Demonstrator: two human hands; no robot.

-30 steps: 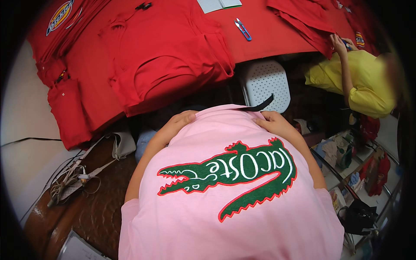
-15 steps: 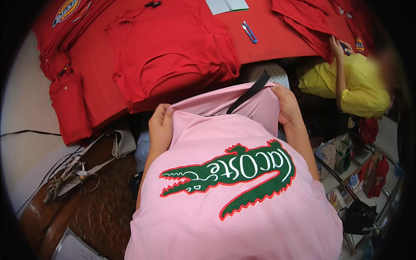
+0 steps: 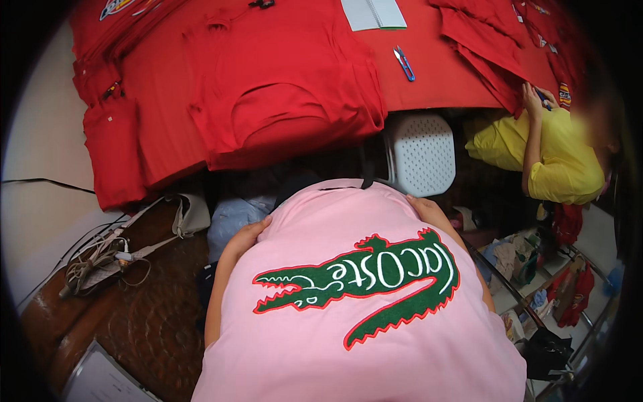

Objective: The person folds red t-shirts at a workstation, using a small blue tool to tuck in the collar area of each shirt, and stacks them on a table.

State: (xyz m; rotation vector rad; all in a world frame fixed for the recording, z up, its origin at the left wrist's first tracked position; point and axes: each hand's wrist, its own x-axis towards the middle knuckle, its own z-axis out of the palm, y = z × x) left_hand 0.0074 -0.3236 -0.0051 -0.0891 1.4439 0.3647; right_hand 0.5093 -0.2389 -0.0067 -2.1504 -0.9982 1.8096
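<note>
A pink T-shirt [image 3: 321, 214], which I am wearing, spreads over my front with a green crocodile patch [image 3: 362, 281] edged in red and carrying white lettering. At the left side of its hem my left hand [image 3: 249, 236] is closed on the cloth. My right hand [image 3: 429, 210] pinches the hem at the other side, its fingers partly hidden behind the fabric. Beyond the hem a short black strap end [image 3: 368, 175] sticks out, next to dark cloth at my waist.
Red shirts [image 3: 288, 80] cover a red-topped table ahead, with blue thread snips [image 3: 404, 64] and a spiral notebook [image 3: 375, 13]. A grey perforated stool [image 3: 423, 154] stands below. A person in yellow [image 3: 562, 157] works at right, above a rack [image 3: 536, 281]. Cables [image 3: 100, 264] lie on carved wood at left.
Both hands have drawn the T-shirt hem back toward my body, and it now lies over my waist instead of being stretched outward. More of the stool shows, and the view has shifted slightly.
</note>
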